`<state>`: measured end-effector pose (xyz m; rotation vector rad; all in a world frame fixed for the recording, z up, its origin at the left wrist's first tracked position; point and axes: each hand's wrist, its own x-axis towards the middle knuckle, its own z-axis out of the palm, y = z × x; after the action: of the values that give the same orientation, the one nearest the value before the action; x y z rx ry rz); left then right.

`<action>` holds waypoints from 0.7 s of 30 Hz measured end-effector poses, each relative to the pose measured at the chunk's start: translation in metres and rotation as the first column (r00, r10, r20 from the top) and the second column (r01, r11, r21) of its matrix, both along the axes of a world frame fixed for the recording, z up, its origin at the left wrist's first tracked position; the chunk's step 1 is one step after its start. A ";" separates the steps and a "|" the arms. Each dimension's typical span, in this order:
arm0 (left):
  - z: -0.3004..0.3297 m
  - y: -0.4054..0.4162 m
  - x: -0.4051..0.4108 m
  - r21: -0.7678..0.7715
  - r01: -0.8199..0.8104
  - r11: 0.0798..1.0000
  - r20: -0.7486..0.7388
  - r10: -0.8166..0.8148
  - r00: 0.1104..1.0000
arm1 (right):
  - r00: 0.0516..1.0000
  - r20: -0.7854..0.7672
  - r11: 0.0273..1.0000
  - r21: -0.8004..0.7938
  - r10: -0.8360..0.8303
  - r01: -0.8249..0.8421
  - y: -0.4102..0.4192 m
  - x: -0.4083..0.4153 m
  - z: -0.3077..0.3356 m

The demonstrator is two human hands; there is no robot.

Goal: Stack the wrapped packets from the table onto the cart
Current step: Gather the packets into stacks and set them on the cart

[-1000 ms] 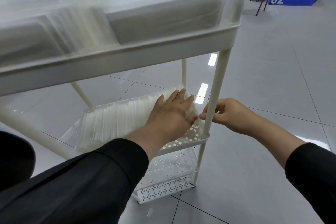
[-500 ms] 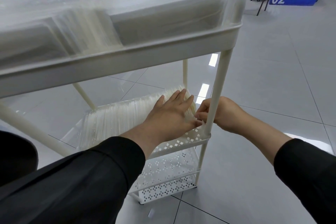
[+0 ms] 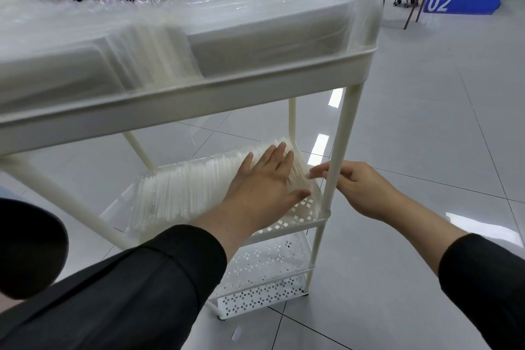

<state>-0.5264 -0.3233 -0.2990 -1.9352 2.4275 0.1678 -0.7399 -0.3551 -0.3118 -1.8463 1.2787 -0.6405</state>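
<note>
the packets (image 3: pixel 184 196) stand in a row on the cart's (image 3: pixel 335 150) middle shelf. left hand (image 3: pixel 264 179) presses them with flat fingers. right hand (image 3: pixel 358 187) pinches the end packet. push softly so none tip.

The white three-tier cart (image 3: pixel 338 156) is standing on the grey tiled floor (image 3: pixel 412 128). Wrapped packets (image 3: pixel 255 25) are filling its top tray in rows. More packets (image 3: pixel 181 190) are standing on edge on the perforated middle shelf (image 3: pixel 295 217).
</note>
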 end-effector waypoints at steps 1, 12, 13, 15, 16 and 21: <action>0.000 0.002 0.002 0.031 -0.002 1.000 0.011 0.002 1.000 | 1.000 -0.010 1.000 0.008 0.007 -0.007 0.001 0.000 0.000; 0.014 0.032 0.027 -0.057 -0.113 0.992 -0.108 0.106 0.988 | 0.977 0.167 0.987 -0.071 -0.131 0.144 0.025 -0.015 0.008; 0.015 0.035 0.029 -0.068 -0.116 0.991 -0.114 0.108 0.988 | 0.978 0.163 0.988 -0.058 -0.130 0.141 0.025 -0.017 0.008; 0.018 0.038 0.029 -0.106 -0.138 0.985 -0.158 0.120 0.980 | 0.984 0.137 0.992 -0.041 -0.116 0.123 0.025 -0.018 0.010; 0.020 0.038 0.028 -0.126 -0.163 0.979 -0.196 0.136 0.971 | 0.987 0.122 0.993 -0.033 -0.105 0.110 0.025 -0.016 0.011; 0.033 0.014 0.021 -0.130 -0.283 0.950 -0.310 0.232 0.922 | 0.997 0.075 0.999 -0.025 -0.035 0.037 0.016 -0.004 0.017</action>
<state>-0.5052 -0.3092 -0.2655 -2.4696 2.4102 0.2769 -0.7439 -0.3390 -0.2945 -1.8069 1.2621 -0.7424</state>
